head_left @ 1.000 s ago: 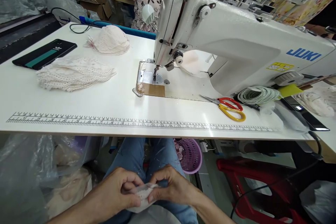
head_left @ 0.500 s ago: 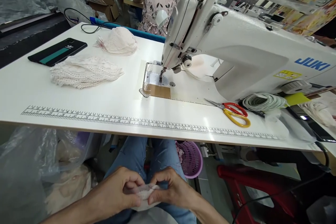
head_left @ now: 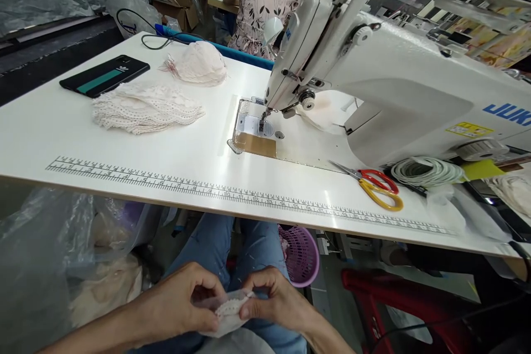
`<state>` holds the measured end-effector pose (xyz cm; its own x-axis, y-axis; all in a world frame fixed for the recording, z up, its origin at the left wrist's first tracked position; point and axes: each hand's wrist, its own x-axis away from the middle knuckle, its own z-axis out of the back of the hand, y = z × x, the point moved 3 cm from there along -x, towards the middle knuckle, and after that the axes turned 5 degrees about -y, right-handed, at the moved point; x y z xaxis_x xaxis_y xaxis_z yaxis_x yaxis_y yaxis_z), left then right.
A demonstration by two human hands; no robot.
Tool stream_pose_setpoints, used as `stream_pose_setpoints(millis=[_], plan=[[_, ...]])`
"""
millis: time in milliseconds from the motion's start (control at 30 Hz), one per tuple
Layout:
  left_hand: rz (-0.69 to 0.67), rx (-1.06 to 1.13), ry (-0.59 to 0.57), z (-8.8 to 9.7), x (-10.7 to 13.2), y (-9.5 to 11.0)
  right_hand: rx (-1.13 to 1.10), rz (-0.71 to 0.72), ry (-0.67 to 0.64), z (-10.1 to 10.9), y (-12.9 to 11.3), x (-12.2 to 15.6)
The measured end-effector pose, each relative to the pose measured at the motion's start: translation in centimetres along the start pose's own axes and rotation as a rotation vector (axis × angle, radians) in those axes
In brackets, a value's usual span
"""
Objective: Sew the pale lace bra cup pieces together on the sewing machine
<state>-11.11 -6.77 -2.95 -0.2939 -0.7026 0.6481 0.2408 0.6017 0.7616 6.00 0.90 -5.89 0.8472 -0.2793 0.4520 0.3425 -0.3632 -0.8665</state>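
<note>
Low in the view, over my lap in blue jeans, both hands pinch a small white lace piece. My left hand grips its left edge, thumb against fingers. My right hand holds its right edge, fingers curled. On the white table above sits a white sewing machine, its needle over the metal plate. A stack of white lace pieces lies left of the machine, and a pale pink padded cup lies behind it.
Red and yellow scissors, a coil of white cord and a black phone are on the table. A purple basket and red stool stand below. Plastic bags of fabric at left. Another person sits behind.
My head has turned slightly, shifting the table and machine rightward and down in view. Both hands stay on the lace piece in my lap, with small finger adjustments.
</note>
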Motion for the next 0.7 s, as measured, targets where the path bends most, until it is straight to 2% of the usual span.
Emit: stream_pose_setpoints(millis=[400, 700], plan=[[-0.064, 0.029, -0.045, -0.35, -0.82, -0.07, 0.007, 0.014, -0.015, -0.08, -0.16, 0.15], [-0.021, -0.016, -0.025, 0.03, -0.55, -0.9, 0.069, 0.044, -0.011, -0.38, -0.73, 0.02]])
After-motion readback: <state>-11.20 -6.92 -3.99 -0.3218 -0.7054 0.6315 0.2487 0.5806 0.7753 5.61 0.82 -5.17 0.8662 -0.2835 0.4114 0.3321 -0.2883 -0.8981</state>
